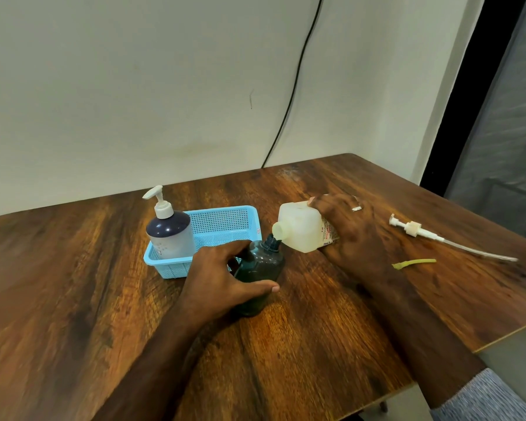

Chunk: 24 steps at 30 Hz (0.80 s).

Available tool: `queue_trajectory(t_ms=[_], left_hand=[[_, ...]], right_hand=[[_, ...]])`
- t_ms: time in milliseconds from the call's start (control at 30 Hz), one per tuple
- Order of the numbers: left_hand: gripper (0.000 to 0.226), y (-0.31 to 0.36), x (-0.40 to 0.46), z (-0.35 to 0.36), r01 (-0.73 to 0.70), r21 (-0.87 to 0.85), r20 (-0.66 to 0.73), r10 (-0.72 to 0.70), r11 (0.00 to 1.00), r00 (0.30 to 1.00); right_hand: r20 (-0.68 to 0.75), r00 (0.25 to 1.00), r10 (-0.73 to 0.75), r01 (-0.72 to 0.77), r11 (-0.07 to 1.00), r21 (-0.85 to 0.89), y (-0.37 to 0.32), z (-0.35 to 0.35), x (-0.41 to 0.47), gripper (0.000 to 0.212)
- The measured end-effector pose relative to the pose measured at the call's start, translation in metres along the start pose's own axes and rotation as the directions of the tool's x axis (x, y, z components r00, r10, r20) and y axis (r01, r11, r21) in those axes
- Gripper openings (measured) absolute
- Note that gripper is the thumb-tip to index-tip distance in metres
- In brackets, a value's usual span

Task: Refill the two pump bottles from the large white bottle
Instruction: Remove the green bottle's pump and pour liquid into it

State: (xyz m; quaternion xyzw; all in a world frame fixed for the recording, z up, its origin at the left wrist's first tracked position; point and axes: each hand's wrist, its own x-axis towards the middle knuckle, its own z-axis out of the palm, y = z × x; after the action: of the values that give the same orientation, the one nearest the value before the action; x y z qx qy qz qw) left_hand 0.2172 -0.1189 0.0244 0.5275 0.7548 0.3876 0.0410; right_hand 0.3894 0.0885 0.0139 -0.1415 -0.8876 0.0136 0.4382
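My left hand (225, 278) grips a dark green bottle (260, 268) that stands on the wooden table (73, 284) with its pump off and its neck open. My right hand (351, 226) holds the large white bottle (301, 227) tipped on its side, its open mouth touching the dark bottle's neck. A second pump bottle (169, 232), dark-topped with a white pump fitted, stands in the left end of a light blue basket (222, 226). The removed pump (419, 230) with its long tube lies on the table to the right.
A small yellow-green strip (413, 263) lies on the table near the removed pump. A black cable (295, 86) runs down the wall behind the table. The table's right edge drops off beside a dark doorway.
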Motion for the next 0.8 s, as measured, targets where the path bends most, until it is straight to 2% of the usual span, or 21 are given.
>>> queue_trajectory(t_ms=[367, 567, 800], left_hand=[[0.101, -0.0005, 0.0001, 0.0002, 0.017, -0.004, -0.002, -0.017, 1.000, 1.000], [0.094, 0.0005, -0.0003, -0.0004, -0.002, 0.002, -0.005, 0.002, 1.000, 1.000], [0.095, -0.0001, 0.0001, -0.0001, -0.002, -0.009, 0.002, 0.002, 1.000, 1.000]], right_hand=[[-0.005, 1.000, -0.006, 0.006, 1.000, 0.001, -0.0001, -0.0006, 0.0004, 0.064], [-0.008, 1.000, -0.021, 0.021, 1.000, -0.008, 0.0013, -0.0003, 0.0006, 0.063], [-0.016, 1.000, -0.010, 0.011, 1.000, 0.005, 0.0008, -0.0004, 0.0002, 0.064]])
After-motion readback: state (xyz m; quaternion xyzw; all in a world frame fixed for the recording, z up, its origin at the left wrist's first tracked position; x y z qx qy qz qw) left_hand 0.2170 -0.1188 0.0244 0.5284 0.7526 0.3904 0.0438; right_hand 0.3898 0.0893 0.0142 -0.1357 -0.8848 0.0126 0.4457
